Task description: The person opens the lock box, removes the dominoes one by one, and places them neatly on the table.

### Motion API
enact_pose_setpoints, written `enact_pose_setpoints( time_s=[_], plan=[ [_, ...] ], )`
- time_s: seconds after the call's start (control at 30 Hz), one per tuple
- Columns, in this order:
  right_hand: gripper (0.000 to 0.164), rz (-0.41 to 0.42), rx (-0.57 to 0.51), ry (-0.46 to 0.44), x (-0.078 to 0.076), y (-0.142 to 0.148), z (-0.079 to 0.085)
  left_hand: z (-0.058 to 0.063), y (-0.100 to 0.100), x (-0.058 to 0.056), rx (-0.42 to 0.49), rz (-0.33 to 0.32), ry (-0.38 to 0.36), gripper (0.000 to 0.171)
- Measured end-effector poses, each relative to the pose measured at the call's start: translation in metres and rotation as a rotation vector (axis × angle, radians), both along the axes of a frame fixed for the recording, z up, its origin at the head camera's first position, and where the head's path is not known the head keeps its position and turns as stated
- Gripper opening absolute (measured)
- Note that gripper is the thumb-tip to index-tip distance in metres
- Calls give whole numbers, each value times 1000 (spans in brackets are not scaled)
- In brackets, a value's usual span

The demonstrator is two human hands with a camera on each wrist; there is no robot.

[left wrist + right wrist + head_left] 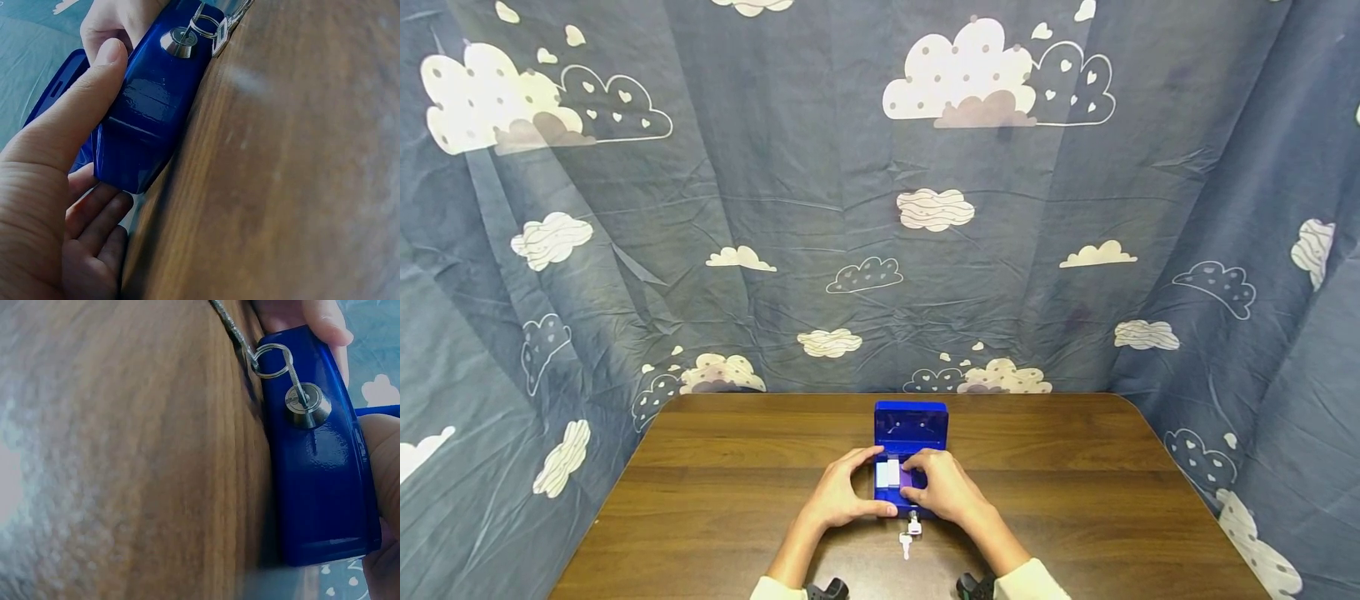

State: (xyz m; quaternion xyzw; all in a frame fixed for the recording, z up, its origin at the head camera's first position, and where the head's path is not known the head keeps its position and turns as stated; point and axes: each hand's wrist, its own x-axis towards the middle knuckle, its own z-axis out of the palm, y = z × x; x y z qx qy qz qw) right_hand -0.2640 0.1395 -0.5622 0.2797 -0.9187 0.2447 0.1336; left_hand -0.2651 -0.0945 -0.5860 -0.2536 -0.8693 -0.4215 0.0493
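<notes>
A small blue metal cash box [883,502] stands on the table with its lid [912,425] raised at the back. A key on a ring sits in the lock [306,403] on its front, and a second key [906,545] hangs from that ring. My left hand [837,493] holds the box's left side, thumb over the front rim. Inside lie a light-blue-and-white block [882,475], a white block [892,472] and a purple block [906,479]. My right hand [946,485] reaches in from the right, pinching the purple block between thumb and fingers. The wrist views hide the box's contents.
The brown wooden table [737,467] extends around the box on all sides. Behind and beside it hangs a grey-blue curtain [820,208] with cloud patterns. Dark wrist straps show near both sleeves at the bottom of the head view.
</notes>
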Motion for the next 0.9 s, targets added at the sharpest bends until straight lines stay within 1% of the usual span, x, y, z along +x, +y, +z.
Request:
enact_pose_setpoints(
  time_s=[0.2, 0.47, 0.67, 0.9],
  plan=[
    [31, 0, -45, -7, -1, 1, -2, -2, 0, -2, 11, -1, -1, 98],
    [46, -19, -88, -79, -2, 2, -3, -2, -1, -2, 17, -4, -9, 98],
    [46, -7, -96, -60, -2, 3, -3, 0, 0, -1, 23, -4, -27, 97],
    [40, 9, -135, -47, 0, 5, -1, -1, -1, -1, 24, -3, -27, 97]
  ],
)
